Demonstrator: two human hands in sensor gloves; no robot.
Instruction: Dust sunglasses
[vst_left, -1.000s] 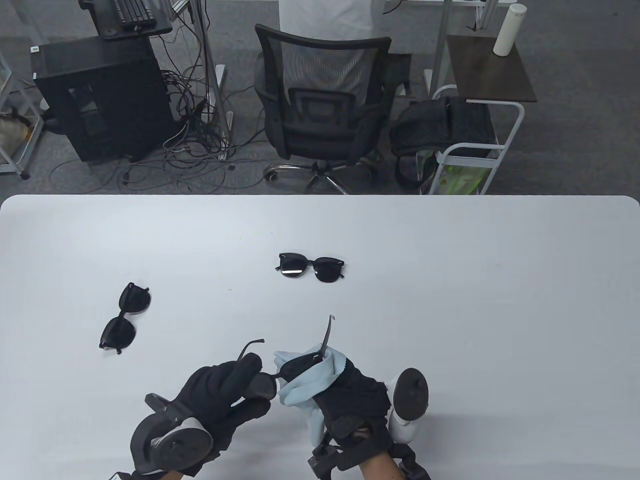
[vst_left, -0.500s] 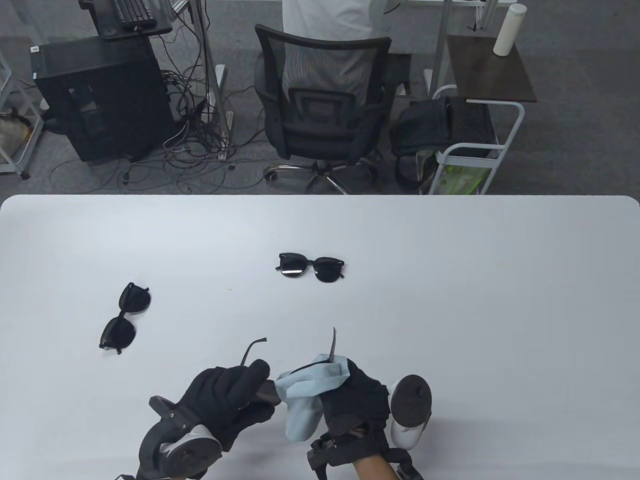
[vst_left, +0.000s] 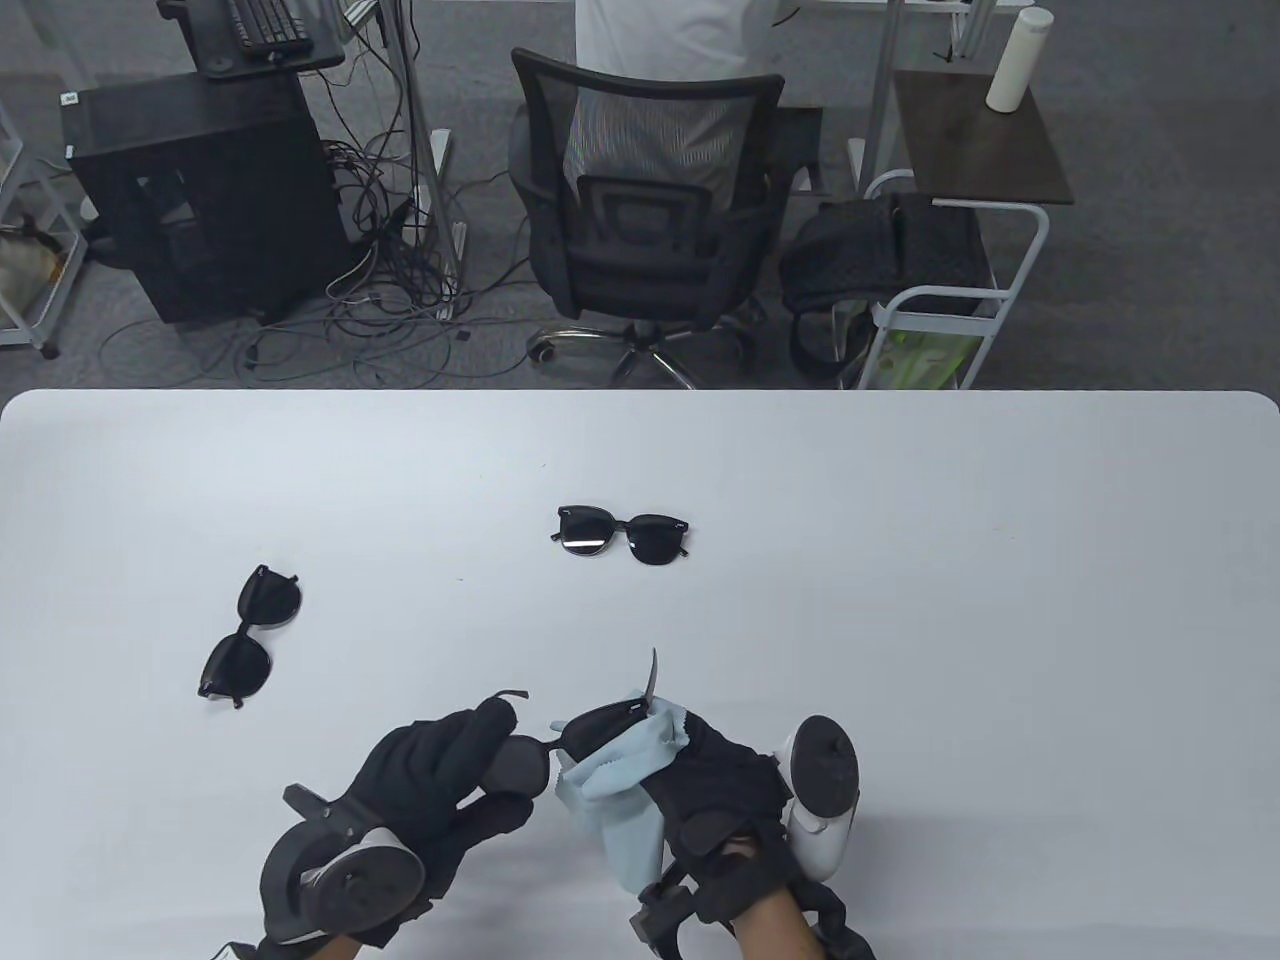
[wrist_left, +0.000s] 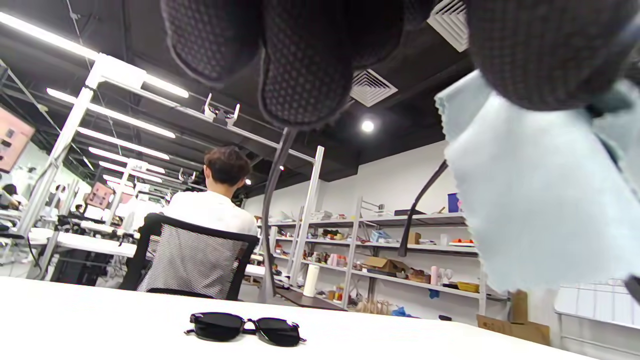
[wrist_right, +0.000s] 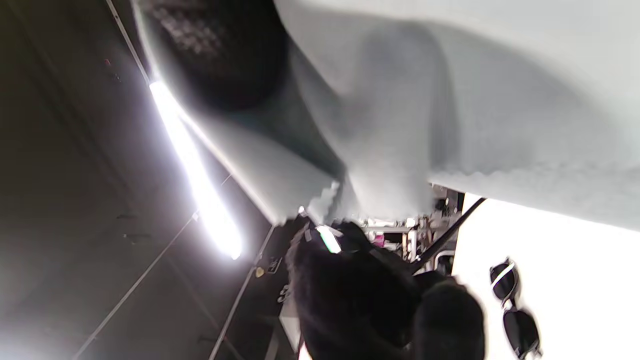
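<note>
Your left hand (vst_left: 440, 775) grips one lens of the held sunglasses (vst_left: 575, 740) just above the near edge of the desk (vst_left: 900, 560), and your right hand (vst_left: 715, 785) presses the pale blue cloth (vst_left: 620, 800) against the other lens. Compared with half a second ago, the cloth has slid down off that lens, so its dark face shows again and the raised temple tilts differently: one wiping stroke looks finished, though the wrist views are too blurred to confirm contact. Two more pairs wait farther from that edge, the middle pair (vst_left: 620, 533) and the left pair (vst_left: 250, 648), unmoved since the earlier frame.
</note>
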